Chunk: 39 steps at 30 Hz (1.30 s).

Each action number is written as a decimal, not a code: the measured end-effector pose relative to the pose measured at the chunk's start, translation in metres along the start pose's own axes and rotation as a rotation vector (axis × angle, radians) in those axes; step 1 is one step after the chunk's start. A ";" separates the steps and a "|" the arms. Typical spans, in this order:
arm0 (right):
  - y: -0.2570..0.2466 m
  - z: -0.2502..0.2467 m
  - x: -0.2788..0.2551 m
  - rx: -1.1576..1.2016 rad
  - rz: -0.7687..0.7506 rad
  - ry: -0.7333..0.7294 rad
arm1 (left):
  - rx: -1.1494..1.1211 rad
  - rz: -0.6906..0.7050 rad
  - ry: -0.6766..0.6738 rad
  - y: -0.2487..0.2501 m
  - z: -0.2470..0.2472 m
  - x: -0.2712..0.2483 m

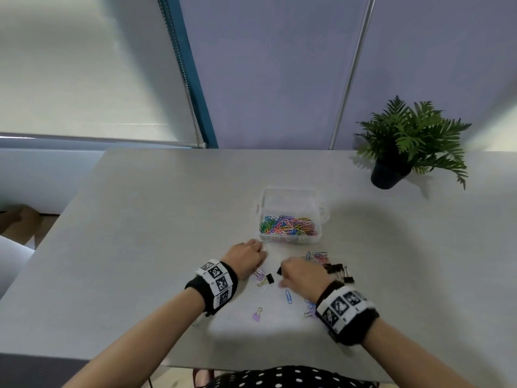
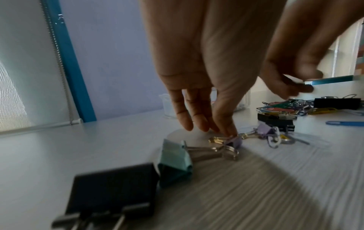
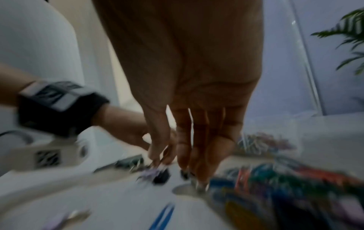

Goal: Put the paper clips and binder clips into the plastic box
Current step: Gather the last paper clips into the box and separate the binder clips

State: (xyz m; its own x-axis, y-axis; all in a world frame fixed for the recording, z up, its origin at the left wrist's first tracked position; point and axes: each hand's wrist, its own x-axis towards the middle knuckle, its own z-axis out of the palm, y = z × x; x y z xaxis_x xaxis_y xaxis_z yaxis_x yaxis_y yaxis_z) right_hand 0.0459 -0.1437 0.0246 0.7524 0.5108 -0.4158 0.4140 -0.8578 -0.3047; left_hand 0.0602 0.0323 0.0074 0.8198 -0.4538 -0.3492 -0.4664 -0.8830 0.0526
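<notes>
The clear plastic box [image 1: 291, 191] stands open on the table, its near half filled with coloured paper clips [image 1: 288, 225]. My left hand [image 2: 216, 129] is just in front of it, thumb and fingertips pinching a small purple binder clip [image 2: 234, 141] that lies on the table. Beside it my right hand [image 1: 282, 271] pinches a small black binder clip [image 2: 307, 88] just above the table. The right wrist view is blurred. Loose black binder clips [image 1: 338, 271] and paper clips [image 1: 317, 257] lie to the right of that hand.
A teal binder clip [image 2: 175, 161] and a large black one [image 2: 112, 189] lie under my left wrist. A purple binder clip [image 1: 256, 315] and a blue paper clip [image 1: 288, 296] lie nearer me. A potted plant [image 1: 405, 147] stands at the back right.
</notes>
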 end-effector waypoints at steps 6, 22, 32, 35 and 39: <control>-0.011 0.034 -0.012 -0.012 0.013 0.061 | -0.421 -0.069 0.140 -0.005 -0.005 -0.003; -0.007 0.021 0.017 -0.099 -0.290 0.154 | -0.389 -0.197 0.169 -0.003 0.027 -0.061; 0.003 0.002 0.023 -0.105 -0.206 0.261 | -0.385 -0.238 0.234 0.016 0.039 -0.062; -0.006 0.014 0.018 -0.027 -0.243 0.249 | -0.367 -0.214 0.243 0.022 0.041 -0.058; -0.019 0.030 0.016 0.041 -0.191 0.109 | -0.394 -0.235 0.280 0.029 0.038 -0.049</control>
State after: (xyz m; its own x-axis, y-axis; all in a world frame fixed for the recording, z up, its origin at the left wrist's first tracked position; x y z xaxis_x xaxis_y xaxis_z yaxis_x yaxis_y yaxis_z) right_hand 0.0349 -0.1173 -0.0023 0.7142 0.6527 -0.2526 0.5350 -0.7419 -0.4043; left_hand -0.0060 0.0333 -0.0100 0.9695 -0.2054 -0.1336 -0.1438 -0.9183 0.3688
